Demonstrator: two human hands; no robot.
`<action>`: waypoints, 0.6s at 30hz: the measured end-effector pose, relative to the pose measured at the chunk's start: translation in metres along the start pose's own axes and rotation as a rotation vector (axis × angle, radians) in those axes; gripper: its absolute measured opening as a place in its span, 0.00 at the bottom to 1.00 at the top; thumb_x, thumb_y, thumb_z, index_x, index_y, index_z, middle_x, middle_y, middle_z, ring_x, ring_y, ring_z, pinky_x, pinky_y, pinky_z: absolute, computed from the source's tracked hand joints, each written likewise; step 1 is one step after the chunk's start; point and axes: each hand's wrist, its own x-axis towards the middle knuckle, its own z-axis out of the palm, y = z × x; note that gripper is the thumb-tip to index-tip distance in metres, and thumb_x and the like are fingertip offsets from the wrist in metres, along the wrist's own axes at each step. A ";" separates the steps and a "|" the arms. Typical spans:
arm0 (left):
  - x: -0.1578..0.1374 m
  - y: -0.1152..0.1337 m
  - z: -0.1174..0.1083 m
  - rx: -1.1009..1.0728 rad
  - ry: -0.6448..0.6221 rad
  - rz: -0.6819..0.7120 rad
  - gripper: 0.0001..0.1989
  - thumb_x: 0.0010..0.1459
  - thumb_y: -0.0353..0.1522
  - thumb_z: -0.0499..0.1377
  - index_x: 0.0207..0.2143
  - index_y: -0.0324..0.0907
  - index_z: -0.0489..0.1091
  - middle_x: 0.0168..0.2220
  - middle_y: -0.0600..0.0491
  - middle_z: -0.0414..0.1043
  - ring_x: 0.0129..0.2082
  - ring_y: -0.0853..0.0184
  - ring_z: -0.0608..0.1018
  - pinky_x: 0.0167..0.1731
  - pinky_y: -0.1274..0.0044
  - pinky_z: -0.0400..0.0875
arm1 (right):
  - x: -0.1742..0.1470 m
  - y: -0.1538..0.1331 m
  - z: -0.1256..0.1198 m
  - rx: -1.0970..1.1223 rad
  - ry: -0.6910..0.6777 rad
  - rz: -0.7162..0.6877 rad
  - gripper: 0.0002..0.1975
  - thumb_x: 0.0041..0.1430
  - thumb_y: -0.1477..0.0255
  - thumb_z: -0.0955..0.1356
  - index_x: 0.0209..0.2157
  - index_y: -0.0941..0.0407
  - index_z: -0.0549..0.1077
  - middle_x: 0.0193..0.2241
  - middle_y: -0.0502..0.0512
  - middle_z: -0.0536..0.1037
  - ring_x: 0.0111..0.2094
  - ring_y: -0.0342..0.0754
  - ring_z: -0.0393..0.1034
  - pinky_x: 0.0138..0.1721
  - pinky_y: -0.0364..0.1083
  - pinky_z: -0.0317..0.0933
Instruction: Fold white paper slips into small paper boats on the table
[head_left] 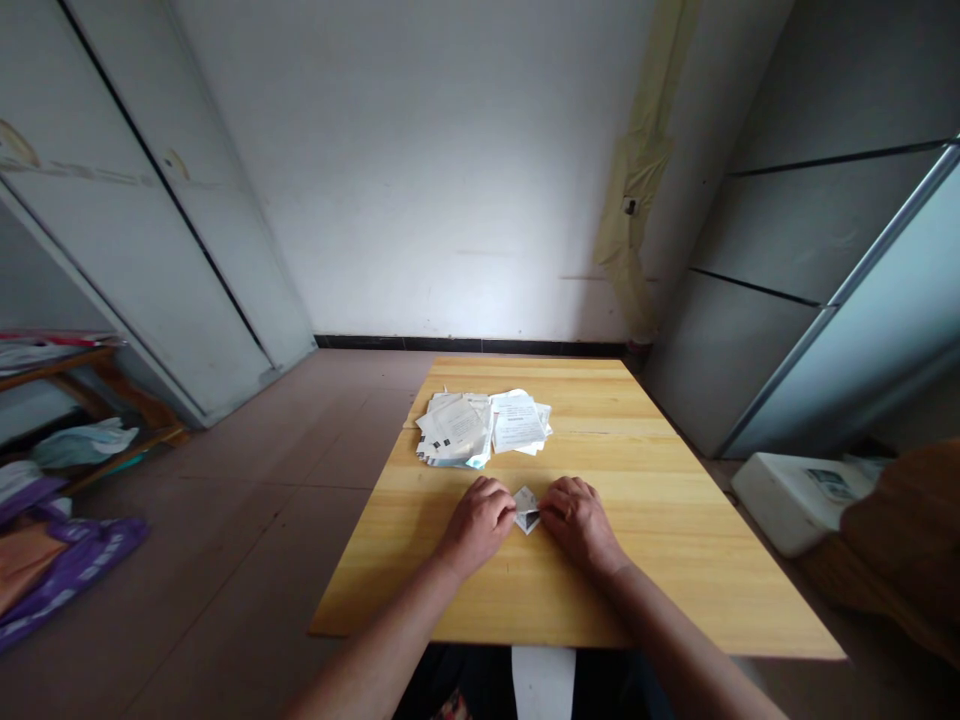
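A small piece of folded paper (526, 508), white with a dark grey patch, lies diamond-wise on the wooden table (675, 560). My left hand (481, 520) pinches its left corner, fingers curled together. On the opposite side, my right hand (577, 520) closes its fingers on the right corner. Both hands rest low over the tabletop, and they hide the paper's side corners. Beyond them sits a messy stack of printed sheets (456, 428). A smaller pile of printed paper (517, 422) touches it on the right.
A grey refrigerator (765, 240) stands to the right, with a white box (787, 500) below it. On the left are a white cabinet (150, 220), a wooden shelf (127, 390) and a purple bag (75, 570) on the floor. A white wall (450, 180) rises behind the table.
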 end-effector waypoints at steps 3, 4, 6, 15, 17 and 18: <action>0.000 -0.001 0.001 0.018 -0.002 -0.031 0.10 0.54 0.22 0.56 0.23 0.41 0.69 0.28 0.53 0.69 0.34 0.67 0.69 0.35 0.76 0.65 | 0.000 0.003 0.002 0.015 0.017 0.011 0.07 0.56 0.76 0.66 0.28 0.53 0.76 0.32 0.54 0.75 0.37 0.49 0.66 0.41 0.47 0.58; 0.000 -0.001 0.001 0.026 -0.003 -0.047 0.10 0.54 0.22 0.56 0.22 0.41 0.69 0.27 0.53 0.69 0.33 0.67 0.69 0.35 0.76 0.65 | 0.000 0.004 0.002 0.024 0.024 0.013 0.07 0.56 0.76 0.66 0.28 0.53 0.76 0.33 0.54 0.75 0.37 0.49 0.67 0.41 0.47 0.58; 0.002 -0.002 0.001 0.038 -0.012 -0.082 0.10 0.54 0.22 0.57 0.22 0.41 0.69 0.27 0.53 0.68 0.33 0.67 0.69 0.34 0.76 0.64 | 0.000 0.005 0.004 0.049 0.034 0.015 0.06 0.56 0.75 0.66 0.28 0.53 0.76 0.34 0.54 0.75 0.38 0.49 0.67 0.41 0.47 0.59; 0.010 0.001 0.001 0.138 -0.096 -0.197 0.09 0.53 0.23 0.57 0.22 0.41 0.69 0.28 0.53 0.69 0.34 0.67 0.71 0.35 0.76 0.62 | 0.000 0.007 0.011 0.086 0.056 0.061 0.07 0.57 0.75 0.66 0.27 0.55 0.75 0.40 0.56 0.75 0.42 0.50 0.67 0.45 0.49 0.60; 0.010 0.001 0.001 0.183 -0.114 -0.203 0.08 0.54 0.24 0.57 0.23 0.41 0.69 0.29 0.53 0.69 0.35 0.66 0.70 0.35 0.75 0.61 | 0.000 0.005 0.012 0.076 0.062 0.081 0.06 0.56 0.75 0.66 0.27 0.55 0.74 0.40 0.56 0.75 0.42 0.50 0.67 0.46 0.49 0.60; 0.010 0.001 0.002 0.205 -0.122 -0.204 0.08 0.55 0.25 0.57 0.24 0.41 0.69 0.29 0.53 0.69 0.36 0.66 0.70 0.36 0.75 0.61 | 0.001 0.004 0.012 0.067 0.066 0.090 0.06 0.56 0.76 0.66 0.26 0.55 0.74 0.40 0.57 0.75 0.42 0.51 0.67 0.46 0.49 0.60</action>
